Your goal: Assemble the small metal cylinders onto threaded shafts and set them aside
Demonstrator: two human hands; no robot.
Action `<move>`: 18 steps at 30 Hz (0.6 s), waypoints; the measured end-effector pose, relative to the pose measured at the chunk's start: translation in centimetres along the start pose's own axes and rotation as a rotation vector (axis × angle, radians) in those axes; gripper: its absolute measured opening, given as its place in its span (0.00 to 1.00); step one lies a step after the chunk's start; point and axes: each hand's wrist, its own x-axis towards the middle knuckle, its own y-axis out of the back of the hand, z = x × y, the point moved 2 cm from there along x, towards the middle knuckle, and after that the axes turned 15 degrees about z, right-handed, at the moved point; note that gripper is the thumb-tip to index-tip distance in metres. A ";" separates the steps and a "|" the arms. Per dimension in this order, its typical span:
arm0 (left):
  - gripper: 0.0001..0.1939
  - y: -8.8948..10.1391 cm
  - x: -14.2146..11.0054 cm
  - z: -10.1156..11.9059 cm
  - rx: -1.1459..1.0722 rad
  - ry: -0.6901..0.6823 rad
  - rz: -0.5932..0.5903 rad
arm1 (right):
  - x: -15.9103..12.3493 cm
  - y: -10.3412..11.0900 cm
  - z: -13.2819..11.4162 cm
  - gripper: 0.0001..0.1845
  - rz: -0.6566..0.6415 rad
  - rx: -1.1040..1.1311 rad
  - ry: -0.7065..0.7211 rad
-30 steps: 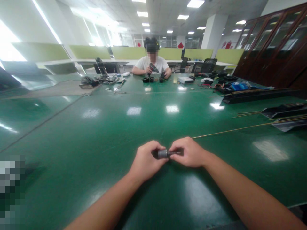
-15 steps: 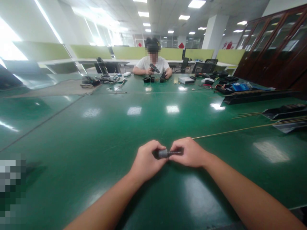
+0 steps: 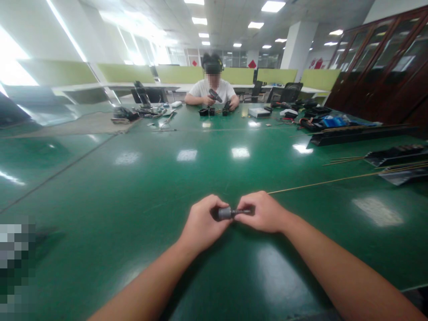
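My left hand (image 3: 202, 220) is closed around a short grey metal cylinder (image 3: 224, 213) that looks like a drill chuck, its left end hidden in my palm. From its right end extends a thin dark shaft (image 3: 242, 211) like a drill bit, which my right hand (image 3: 265, 211) pinches between thumb and fingers. The two parts are in line, held level just above the green table (image 3: 147, 178). Whether the shaft sits inside the cylinder or only touches it, I cannot tell.
A thin brass-coloured rod (image 3: 317, 182) runs from behind my right hand toward dark metal channels (image 3: 404, 174) at the right. Across the table a person (image 3: 214, 89) holds a power drill (image 3: 216, 95). Tools and parts (image 3: 334, 121) clutter the far right; more parts (image 3: 125, 115) lie far left.
The grey cylinder and my left hand have shifted very slightly left, with a little more of the shaft in sight. My right hand keeps its pinch, almost still.
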 end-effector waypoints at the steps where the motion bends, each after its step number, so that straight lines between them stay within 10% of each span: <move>1: 0.09 0.0 0.0 0.0 0.001 0.002 -0.001 | 0.0 0.0 0.0 0.04 -0.003 0.002 -0.006; 18: 0.08 0.3 0.1 -0.1 0.021 0.003 0.017 | 0.1 0.3 0.3 0.05 -0.010 0.002 -0.036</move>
